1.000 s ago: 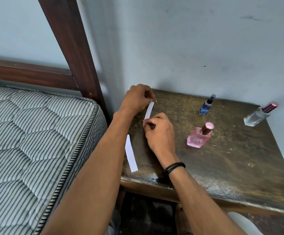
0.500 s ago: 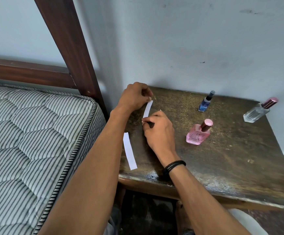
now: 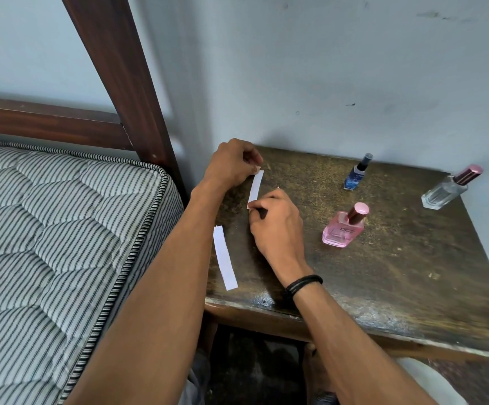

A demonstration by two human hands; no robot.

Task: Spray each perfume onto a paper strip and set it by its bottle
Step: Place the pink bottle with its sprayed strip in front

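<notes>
Both hands pinch one white paper strip (image 3: pixel 256 187) over the table's back left corner. My left hand (image 3: pixel 231 163) holds its far end and my right hand (image 3: pixel 275 226) holds its near end. A second white paper strip (image 3: pixel 225 257) lies flat along the left edge of the dark wooden table (image 3: pixel 398 273). Three capped perfume bottles stand to the right: a pink bottle (image 3: pixel 344 228) nearest my right hand, a small blue bottle (image 3: pixel 356 172) behind it, and a clear bottle (image 3: pixel 449 188) with a rose cap at the far right.
A striped mattress (image 3: pixel 56 235) and a dark wooden bed post (image 3: pixel 123 77) border the table on the left. A pale wall (image 3: pixel 339 68) stands right behind the table. The table's worn front edge runs below my wrists.
The hands keep the same grip on the strip and have barely shifted. The bottles and the second strip have not moved.
</notes>
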